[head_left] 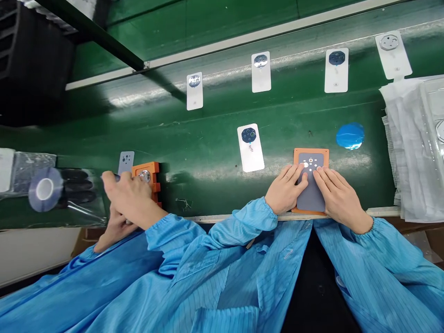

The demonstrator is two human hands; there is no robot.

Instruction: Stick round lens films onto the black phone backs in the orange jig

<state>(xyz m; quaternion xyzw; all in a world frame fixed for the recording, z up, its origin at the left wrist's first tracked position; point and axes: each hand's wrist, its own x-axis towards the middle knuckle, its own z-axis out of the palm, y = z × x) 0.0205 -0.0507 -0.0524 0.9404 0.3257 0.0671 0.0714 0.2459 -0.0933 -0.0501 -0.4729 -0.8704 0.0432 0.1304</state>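
A grey plate (311, 189) with small holes near its top lies in an orange frame (311, 151) at the front edge of the green surface. My left hand (285, 188) lies on the plate's left side, its fingertips near the holes and its thumb apart. On the right side rests my right hand (338, 192), fingers stretched out and pressing flat on the plate and frame. Left of the frame is a white phone-shaped panel (252, 155) with a dark round camera area. A blue round film (350, 136) lies to the upper right.
Four similar panels, one of them a white panel (261, 78), lie in a row farther back. A co-worker's hands (130, 196) are at an orange fixture (147, 167) on the left. White sheets (407, 148) are stacked at right; a tape roll (45, 188) lies far left.
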